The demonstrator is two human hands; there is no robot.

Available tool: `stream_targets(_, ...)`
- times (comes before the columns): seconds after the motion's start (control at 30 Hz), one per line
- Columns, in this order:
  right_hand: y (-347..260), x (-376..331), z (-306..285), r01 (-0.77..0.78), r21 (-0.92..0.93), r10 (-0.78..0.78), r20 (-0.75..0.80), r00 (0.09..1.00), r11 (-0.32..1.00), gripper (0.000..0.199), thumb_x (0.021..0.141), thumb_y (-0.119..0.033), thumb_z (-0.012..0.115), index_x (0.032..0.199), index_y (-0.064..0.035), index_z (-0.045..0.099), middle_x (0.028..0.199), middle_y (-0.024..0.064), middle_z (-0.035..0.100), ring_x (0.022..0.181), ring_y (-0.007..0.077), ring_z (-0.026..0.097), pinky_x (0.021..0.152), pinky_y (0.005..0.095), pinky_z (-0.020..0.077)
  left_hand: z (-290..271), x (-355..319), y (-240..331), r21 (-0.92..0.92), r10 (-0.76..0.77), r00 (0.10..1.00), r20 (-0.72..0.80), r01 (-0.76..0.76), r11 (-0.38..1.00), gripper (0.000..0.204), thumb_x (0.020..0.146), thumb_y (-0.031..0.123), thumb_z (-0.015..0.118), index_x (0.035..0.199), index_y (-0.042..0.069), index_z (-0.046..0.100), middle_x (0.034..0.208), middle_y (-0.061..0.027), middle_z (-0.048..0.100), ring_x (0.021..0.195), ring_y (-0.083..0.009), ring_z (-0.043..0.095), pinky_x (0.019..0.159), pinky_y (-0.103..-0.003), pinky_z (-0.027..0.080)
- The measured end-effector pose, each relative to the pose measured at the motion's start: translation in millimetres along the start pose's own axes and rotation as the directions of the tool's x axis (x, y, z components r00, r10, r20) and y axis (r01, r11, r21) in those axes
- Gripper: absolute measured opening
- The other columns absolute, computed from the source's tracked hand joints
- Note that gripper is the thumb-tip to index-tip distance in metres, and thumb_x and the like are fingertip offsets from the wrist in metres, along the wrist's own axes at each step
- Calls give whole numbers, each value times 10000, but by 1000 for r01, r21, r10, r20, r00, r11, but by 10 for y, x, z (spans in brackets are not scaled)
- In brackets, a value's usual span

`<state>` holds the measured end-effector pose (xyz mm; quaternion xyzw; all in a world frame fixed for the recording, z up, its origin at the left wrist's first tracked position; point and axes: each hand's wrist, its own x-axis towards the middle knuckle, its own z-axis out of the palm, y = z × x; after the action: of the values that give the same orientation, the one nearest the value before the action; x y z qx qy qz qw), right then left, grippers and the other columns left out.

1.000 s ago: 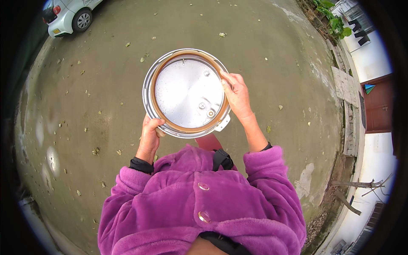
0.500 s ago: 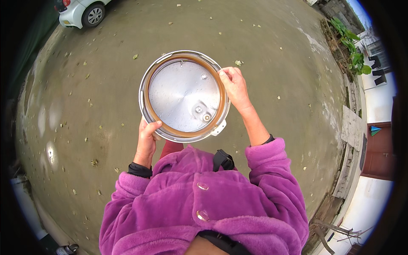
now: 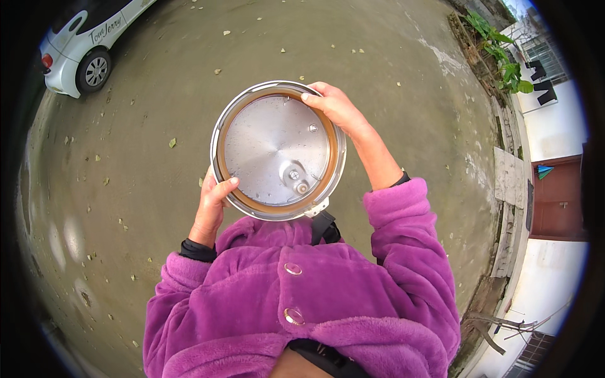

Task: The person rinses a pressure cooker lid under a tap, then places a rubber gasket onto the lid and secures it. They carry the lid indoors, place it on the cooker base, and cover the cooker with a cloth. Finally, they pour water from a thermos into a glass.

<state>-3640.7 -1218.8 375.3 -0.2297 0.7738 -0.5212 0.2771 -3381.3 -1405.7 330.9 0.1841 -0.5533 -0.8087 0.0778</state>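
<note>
I hold a round metal pressure-cooker lid [image 3: 277, 151] in front of my chest, its underside facing up at me. A brown rubber sealing ring [image 3: 331, 154] runs inside its rim, and a small valve [image 3: 296, 179] sits on the shiny inner face. My left hand [image 3: 213, 205] grips the lid's lower left edge, thumb over the rim. At the upper right edge my right hand [image 3: 337, 108] holds the rim, fingertips resting on the sealing ring. Purple fleece sleeves cover both my arms.
Below me lies a grey concrete yard [image 3: 157, 94] strewn with dry leaves. A white car [image 3: 88, 41] is parked at the upper left. Along the right run a low wall, green plants [image 3: 501, 47] and a white building with a red door [image 3: 558, 195].
The lid has turned a little in my hands, and its valve now sits lower. My right hand has shifted up along the rim. The view has swung, bringing the car further in.
</note>
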Motion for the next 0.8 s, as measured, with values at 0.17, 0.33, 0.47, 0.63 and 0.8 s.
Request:
stream_targets(0.17,161,1265,-554,33,-155,-45,-75,996,987,370,871,-276,607,1106,9,595,1004,91,635,967,186,582,872,326,450,150,1391,126,20,23,1000,17,-24,1000,713,762,260,653,1358,-19,380,1240,-120,536,1140,-203,500,982,-324,381)
stream_targets(0.33,71,2647,-1251,9,96,-19,98,995,995,459,854,-355,649,1125,8,576,1049,82,612,996,169,560,892,312,438,395,2755,402,30,12,999,-50,-11,999,680,745,256,657,1324,-5,414,1147,-79,553,1026,-156,509,849,-266,401)
stream_targets(0.47,-183,3456,-1613,7,8,-8,223,975,1000,489,822,-337,674,1161,-1,568,1048,82,610,991,165,563,896,311,439,555,3448,688,50,14,995,-103,-9,999,648,737,248,653,1299,5,439,1101,-59,563,977,-131,516,794,-236,413)
stream_targets(0.63,-401,4554,-1821,105,-115,-58,357,932,988,499,789,-231,698,1218,-20,553,1048,78,610,985,160,566,885,329,451,684,4231,908,48,50,988,-143,-44,998,623,737,258,665,1272,15,457,996,-13,552,857,-87,494,672,-203,385)
stream_targets(0.8,-335,5290,-1886,484,-502,-351,341,872,716,417,867,-109,585,1276,-96,510,1164,130,583,1006,304,592,865,361,481,487,5158,1007,76,-102,986,-135,113,991,703,719,270,644,1317,-24,421,1171,-91,557,1065,-178,516,915,-287,399)
